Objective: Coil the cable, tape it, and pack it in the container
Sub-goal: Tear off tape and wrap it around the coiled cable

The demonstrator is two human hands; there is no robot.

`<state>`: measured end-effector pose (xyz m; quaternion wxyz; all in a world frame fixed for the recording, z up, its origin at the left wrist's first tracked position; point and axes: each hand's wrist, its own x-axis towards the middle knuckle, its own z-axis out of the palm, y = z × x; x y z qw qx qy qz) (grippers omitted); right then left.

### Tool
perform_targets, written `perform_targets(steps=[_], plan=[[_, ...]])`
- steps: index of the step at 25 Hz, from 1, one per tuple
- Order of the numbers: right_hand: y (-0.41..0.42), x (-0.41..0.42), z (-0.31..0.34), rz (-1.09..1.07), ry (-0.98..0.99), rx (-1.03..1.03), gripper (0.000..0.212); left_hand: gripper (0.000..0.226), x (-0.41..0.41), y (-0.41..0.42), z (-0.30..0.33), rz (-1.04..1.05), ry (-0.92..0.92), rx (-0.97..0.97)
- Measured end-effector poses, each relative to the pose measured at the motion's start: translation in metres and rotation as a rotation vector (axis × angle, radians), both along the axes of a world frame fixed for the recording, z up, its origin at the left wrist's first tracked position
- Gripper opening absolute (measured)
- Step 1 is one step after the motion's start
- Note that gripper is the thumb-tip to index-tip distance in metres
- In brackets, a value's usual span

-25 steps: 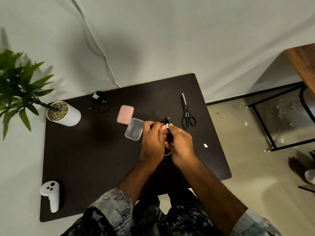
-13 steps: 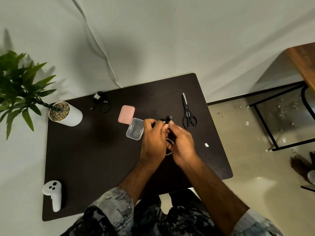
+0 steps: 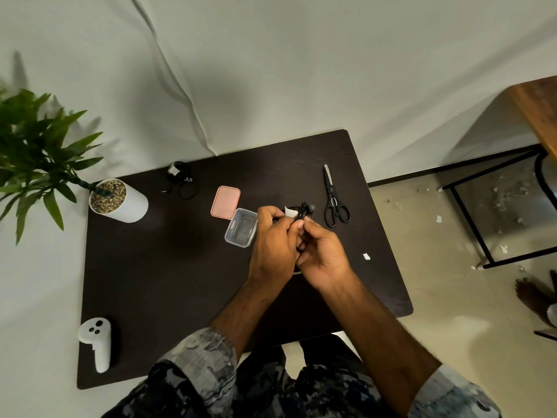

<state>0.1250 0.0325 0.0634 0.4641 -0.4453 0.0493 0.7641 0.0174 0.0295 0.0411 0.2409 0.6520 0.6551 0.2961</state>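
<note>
The left hand has its grip closed: thumb and fingers pinch the thin black coiled cable together with a small white piece of tape that sticks up just past the fingertips. Touching it on the right, the right hand is curled shut too, its fingertips pressed onto the same cable bundle; most of the coil is hidden between the two palms, with only the black plug ends showing above the knuckles.

Far to the left of the grip a white cylindrical pot with pebbles and a green leafy plant stands on the dark brown desk, and a white handheld controller lies at the near left corner. Another small black cable bundle lies up and left. Just left of the left hand sits the clear rectangular plastic container, open, with its pink rectangular lid touching its far corner. To the right of the grip lie black-handled scissors, closed, and a small white tape scrap
</note>
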Motion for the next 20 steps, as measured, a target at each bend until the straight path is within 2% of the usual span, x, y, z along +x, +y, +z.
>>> perform_targets(steps=[6,13,16,20], plan=[[0.001,0.007,0.0,0.057,0.023,0.017,0.019,0.029,-0.002,0.0,0.005,0.016,0.016,-0.013],[0.002,0.013,-0.009,0.12,-0.011,0.057,0.013,0.031,-0.006,0.005,0.001,-0.037,0.033,-0.063],[0.001,0.013,-0.011,0.117,-0.027,0.047,0.012,0.034,-0.006,0.006,-0.004,-0.072,0.011,-0.094],[-0.001,0.012,-0.009,0.119,-0.056,0.038,0.014,0.028,-0.005,0.003,-0.001,-0.107,-0.057,-0.121]])
